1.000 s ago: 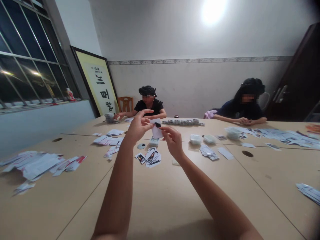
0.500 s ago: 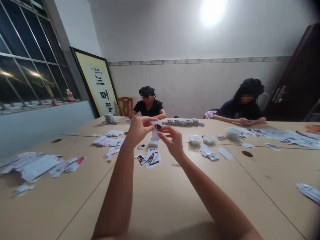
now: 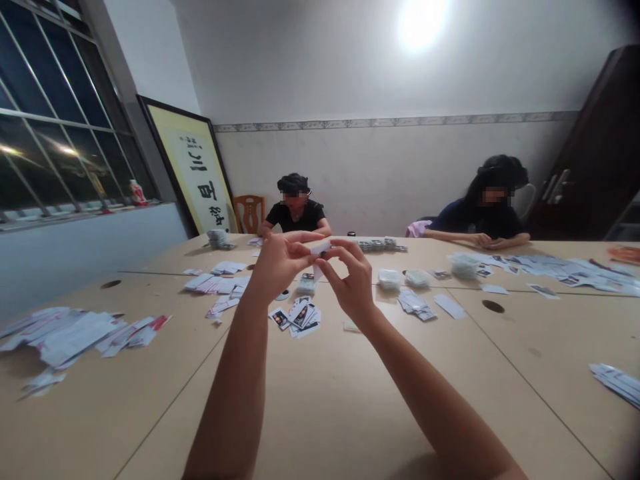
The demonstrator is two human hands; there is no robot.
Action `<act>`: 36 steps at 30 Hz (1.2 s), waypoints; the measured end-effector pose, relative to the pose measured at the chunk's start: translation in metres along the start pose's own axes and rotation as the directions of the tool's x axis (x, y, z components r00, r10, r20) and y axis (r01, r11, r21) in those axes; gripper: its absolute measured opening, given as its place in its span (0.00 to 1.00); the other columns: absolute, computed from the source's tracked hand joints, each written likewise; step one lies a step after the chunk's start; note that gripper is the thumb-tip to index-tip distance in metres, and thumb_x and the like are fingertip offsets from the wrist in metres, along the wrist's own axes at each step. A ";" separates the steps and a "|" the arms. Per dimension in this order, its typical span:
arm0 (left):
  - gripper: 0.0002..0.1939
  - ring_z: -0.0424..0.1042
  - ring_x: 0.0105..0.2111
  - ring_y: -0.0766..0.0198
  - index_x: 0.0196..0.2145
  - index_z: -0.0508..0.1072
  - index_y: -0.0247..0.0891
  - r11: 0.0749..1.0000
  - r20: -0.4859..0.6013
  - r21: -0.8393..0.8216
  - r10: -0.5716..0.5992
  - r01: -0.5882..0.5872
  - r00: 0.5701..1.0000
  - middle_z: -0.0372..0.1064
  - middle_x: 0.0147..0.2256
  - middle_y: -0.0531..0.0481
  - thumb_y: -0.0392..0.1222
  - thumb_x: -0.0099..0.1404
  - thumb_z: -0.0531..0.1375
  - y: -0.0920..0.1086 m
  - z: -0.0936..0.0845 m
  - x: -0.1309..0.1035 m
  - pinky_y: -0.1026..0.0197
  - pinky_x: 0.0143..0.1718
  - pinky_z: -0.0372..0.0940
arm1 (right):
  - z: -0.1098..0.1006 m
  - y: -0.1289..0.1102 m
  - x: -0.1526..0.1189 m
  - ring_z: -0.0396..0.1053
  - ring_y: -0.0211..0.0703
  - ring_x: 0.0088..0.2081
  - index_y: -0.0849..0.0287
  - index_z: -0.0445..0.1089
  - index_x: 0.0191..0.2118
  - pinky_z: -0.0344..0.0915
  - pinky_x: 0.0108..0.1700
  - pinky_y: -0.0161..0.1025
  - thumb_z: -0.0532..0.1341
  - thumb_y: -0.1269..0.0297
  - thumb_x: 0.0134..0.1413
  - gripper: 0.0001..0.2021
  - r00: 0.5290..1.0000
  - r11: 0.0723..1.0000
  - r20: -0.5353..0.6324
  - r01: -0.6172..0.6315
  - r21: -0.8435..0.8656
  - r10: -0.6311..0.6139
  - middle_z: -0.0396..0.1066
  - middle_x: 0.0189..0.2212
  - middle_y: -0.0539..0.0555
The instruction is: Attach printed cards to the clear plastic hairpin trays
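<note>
Above the table, my left hand (image 3: 281, 265) and my right hand (image 3: 354, 279) pinch a small white card (image 3: 321, 247) between thumbs and fingers. Part of the card is folded or tilted toward me, and a dark patch on it is mostly covered by my fingers. Below it on the table sits a small stack in clear plastic (image 3: 306, 285). Nearer to me lies a loose heap of printed picture cards (image 3: 303, 317), spread over one another. A thin pale piece (image 3: 351, 327) lies beside my right wrist, partly hidden by it.
Across the table (image 3: 320, 413) sit two people (image 3: 295, 215). Plastic-wrapped stacks (image 3: 389, 279) and cards (image 3: 417, 305) lie to the right. Paper strips (image 3: 75, 333) are piled at left. Rows of small stacks (image 3: 383, 245) line the far edge. A cable hole (image 3: 493, 306) pierces the tabletop.
The card has tilted, so its white edge faces me and its dark picture shows less. My right hand has moved slightly up and its fingers are more curled around the card.
</note>
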State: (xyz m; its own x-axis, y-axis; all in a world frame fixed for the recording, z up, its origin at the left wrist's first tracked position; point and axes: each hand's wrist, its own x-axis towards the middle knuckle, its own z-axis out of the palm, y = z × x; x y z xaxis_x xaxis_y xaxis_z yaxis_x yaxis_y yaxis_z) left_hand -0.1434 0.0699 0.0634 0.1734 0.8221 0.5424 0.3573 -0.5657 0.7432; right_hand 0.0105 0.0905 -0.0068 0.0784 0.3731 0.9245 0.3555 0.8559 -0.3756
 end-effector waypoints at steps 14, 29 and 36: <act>0.23 0.78 0.32 0.58 0.47 0.80 0.37 0.993 0.057 -0.120 0.006 0.001 0.998 0.76 0.27 0.50 0.43 0.53 0.72 0.012 0.009 -0.005 0.56 0.39 0.72 | -0.007 -0.012 0.004 0.75 0.47 0.43 0.54 0.70 0.31 0.73 0.46 0.49 0.62 0.70 0.58 0.05 0.994 0.999 -0.108 0.023 -0.036 -0.027 0.75 0.41 0.55; 0.15 0.74 0.32 0.61 0.38 0.85 0.38 0.985 -0.045 -0.168 0.023 -0.030 0.999 0.79 0.30 0.47 0.39 0.50 0.72 0.008 0.017 -0.001 0.59 0.36 0.73 | -0.009 -0.014 0.008 0.75 0.45 0.40 0.54 0.73 0.29 0.71 0.39 0.43 0.62 0.70 0.53 0.05 0.975 0.984 -0.161 -0.132 0.118 0.151 0.76 0.36 0.53; 0.14 0.78 0.36 0.57 0.38 0.85 0.38 0.982 -0.114 -0.186 0.007 -0.028 0.993 0.81 0.30 0.46 0.36 0.50 0.72 0.011 0.021 -0.002 0.57 0.39 0.75 | -0.009 -0.015 0.009 0.74 0.43 0.38 0.55 0.75 0.29 0.72 0.37 0.42 0.62 0.69 0.52 0.04 0.957 0.953 -0.166 -0.196 0.230 0.236 0.76 0.35 0.53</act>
State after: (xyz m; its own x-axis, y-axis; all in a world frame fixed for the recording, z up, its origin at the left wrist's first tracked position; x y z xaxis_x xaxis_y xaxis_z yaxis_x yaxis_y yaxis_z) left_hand -0.1204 0.0636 0.0621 0.0700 0.8053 0.5887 0.1755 -0.5909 0.7874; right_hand 0.0143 0.0783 0.0078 0.3136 0.5002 0.8071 0.1097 0.8252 -0.5540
